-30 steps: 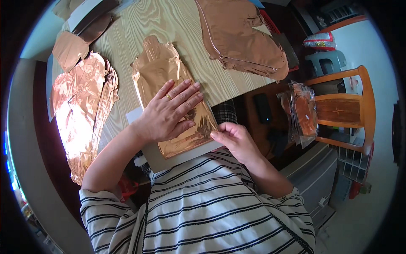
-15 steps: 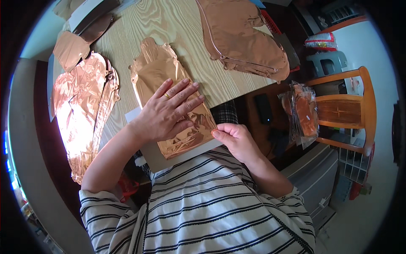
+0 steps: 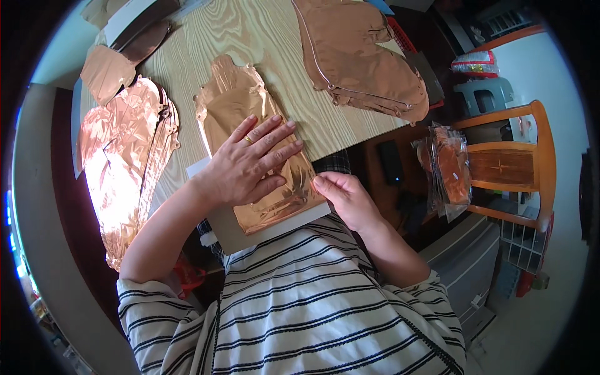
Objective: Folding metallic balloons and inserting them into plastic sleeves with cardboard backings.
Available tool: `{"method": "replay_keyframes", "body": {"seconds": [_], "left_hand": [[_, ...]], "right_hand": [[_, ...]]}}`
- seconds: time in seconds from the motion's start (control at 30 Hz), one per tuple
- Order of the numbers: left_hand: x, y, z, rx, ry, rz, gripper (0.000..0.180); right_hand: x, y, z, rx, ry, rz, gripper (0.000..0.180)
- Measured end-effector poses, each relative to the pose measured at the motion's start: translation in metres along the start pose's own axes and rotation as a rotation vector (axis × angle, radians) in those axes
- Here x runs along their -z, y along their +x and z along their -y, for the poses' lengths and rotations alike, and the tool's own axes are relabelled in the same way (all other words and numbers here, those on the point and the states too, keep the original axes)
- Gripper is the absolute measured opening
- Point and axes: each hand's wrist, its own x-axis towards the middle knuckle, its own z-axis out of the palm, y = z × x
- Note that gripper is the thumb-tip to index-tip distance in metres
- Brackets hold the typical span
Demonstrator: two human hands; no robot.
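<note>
A shiny rose-gold foil balloon [image 3: 228,103], flat and folded into a long shape, lies across the table edge toward my lap. Its lower end rests on a pale board [image 3: 220,226]. My left hand [image 3: 247,162] lies flat on the foil with its fingers spread, a ring on one finger. At the balloon's lower right edge, my right hand [image 3: 347,199] pinches the foil between thumb and forefinger. The foil under my left palm is hidden.
Flat foil balloons [image 3: 119,162] are stacked on the left, catching bright light. Another pile of foil balloons [image 3: 369,62] overhangs the table's right edge. Clear-bagged foil pieces [image 3: 453,165] hang by a wooden chair [image 3: 542,162]. A grey-green stool [image 3: 486,91] stands behind it.
My right hand has moved slightly upward along the balloon's right edge, and the lower end of the foil looks smoother. My left hand stays nearly in place.
</note>
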Motion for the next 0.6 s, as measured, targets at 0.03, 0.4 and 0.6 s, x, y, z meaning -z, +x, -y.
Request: {"method": "replay_keyframes", "body": {"seconds": [0.03,0.4,0.6], "left_hand": [[0.001,0.0,0.001,-0.002,-0.002,0.007,0.067],[0.002,0.003,0.007,-0.011,-0.048,-0.048,0.067],[0.005,-0.023,0.011,0.125,-0.186,-0.239,0.066]], "right_hand": [[0.0,0.002,-0.001,0.022,-0.038,-0.008,0.031],[-0.012,-0.002,0.014,0.194,-0.455,-0.056,0.025],[-0.015,0.0,0.014,0.224,-0.405,-0.13,0.027]]}}
